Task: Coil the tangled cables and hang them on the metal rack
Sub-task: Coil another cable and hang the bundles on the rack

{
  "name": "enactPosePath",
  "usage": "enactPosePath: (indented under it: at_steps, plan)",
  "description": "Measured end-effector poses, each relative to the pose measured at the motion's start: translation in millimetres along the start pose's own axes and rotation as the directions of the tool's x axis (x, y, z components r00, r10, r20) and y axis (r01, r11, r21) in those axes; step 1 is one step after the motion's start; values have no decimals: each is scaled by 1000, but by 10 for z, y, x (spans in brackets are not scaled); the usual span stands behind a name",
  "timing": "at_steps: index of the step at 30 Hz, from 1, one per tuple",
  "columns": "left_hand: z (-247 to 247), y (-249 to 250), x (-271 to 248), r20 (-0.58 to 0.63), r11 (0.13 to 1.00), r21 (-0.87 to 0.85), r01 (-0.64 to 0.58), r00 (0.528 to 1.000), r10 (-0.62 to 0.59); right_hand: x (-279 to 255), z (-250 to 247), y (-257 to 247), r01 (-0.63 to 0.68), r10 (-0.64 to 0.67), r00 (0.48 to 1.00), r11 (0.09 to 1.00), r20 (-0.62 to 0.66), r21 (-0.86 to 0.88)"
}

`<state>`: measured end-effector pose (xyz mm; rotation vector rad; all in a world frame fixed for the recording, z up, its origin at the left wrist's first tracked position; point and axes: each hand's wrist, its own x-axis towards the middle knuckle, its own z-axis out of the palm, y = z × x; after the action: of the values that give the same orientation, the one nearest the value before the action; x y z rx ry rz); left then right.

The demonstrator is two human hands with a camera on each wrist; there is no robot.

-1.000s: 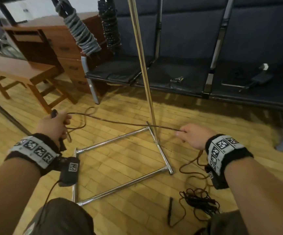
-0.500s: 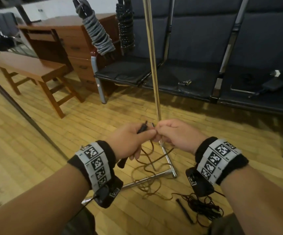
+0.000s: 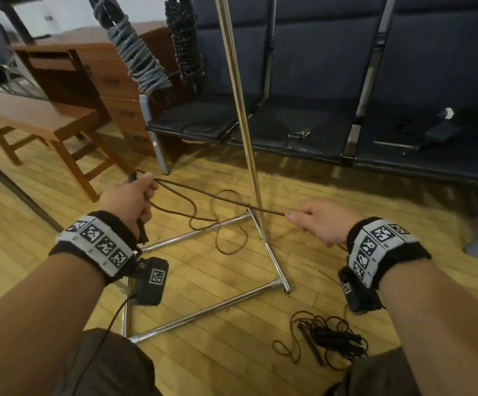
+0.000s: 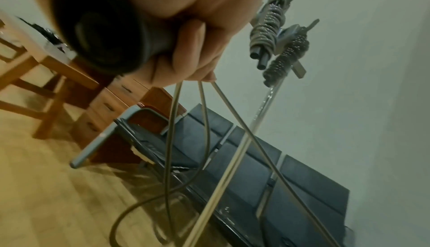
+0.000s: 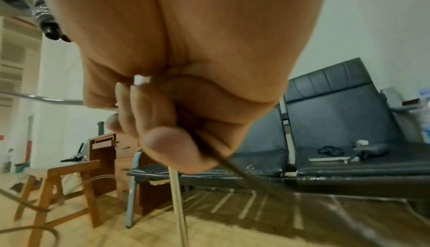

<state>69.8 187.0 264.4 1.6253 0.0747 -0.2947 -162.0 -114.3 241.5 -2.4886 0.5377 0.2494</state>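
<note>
Brown cable (image 3: pixel 203 200) stretched between hands. Left hand (image 3: pixel 129 200) gripped 2 loops; right hand (image 3: pixel 322 224) pinched strand. Advice: equal loops, slack sliding, away from rack pole (image 3: pixel 239 110).

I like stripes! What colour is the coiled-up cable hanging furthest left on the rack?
Grey, the left coiled cable; it shows best in the head view.

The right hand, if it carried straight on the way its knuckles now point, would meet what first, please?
Most likely the metal rack's upright pole: the right hand, gripping the brown cable, points left toward it. Depth is unclear, so it might pass just in front.
</note>
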Motion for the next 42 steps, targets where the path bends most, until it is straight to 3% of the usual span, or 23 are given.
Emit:
enactPosePath:
  at_steps: [2,4,6,8,10,12,14,18,24,30,31,33,36,38,40,42]
  plan:
    - [-149,-53,81,-74,999,52,0,997,4,-8,-3,0,-40,38,999,998,-26,-51]
    - [-194,-121,52,-79,971,237,20,997,-1,-20,-9,-49,-33,25,995,996,-92,-88]
    - [-113,-188,-94,-22,904,427,1,1000,9,-47,-9,-165,28,-34,991,998,-132,-48]
    - [77,-245,-321,130,869,482,-117,990,61,-99,12,-320,109,-105,986,994,-127,18]
    - [319,-292,-593,339,864,443,-240,937,87,-154,52,-458,186,-179,980,979,-83,89]
    - [549,-331,-826,536,838,436,-327,843,51,-214,96,-568,236,-232,972,956,-39,175]
    - [714,-358,-964,623,824,443,-354,782,1,-251,106,-616,259,-263,964,919,-27,297]
    - [823,-380,-977,634,785,428,-448,768,93,-294,42,-554,262,-278,960,843,-37,469]
    - [860,-339,-1008,658,702,394,-594,715,236,-277,-10,-420,225,-245,969,887,0,404]
    - [972,-354,-1063,738,654,409,-636,653,173,-228,-4,-440,272,-296,955,866,-9,419]
    - [962,-355,-1054,730,666,407,-625,661,173,-220,-9,-436,278,-301,954,859,-15,431]
    - [912,-332,-997,672,757,377,-534,720,174,-208,-17,-403,278,-303,953,849,-17,449]
    - [744,-196,-798,439,948,195,-253,886,147,-173,-34,-294,268,-266,963,903,-53,336]
    - [557,-68,-629,241,984,85,-157,961,132,-130,-57,-173,217,-201,974,957,-102,190]
    - [400,-35,-501,124,965,186,-185,979,164,-84,-56,-50,151,-140,987,979,-84,138]
    - [332,-100,-464,90,904,357,-236,972,218,-46,-17,-17,81,-79,997,989,-26,122]
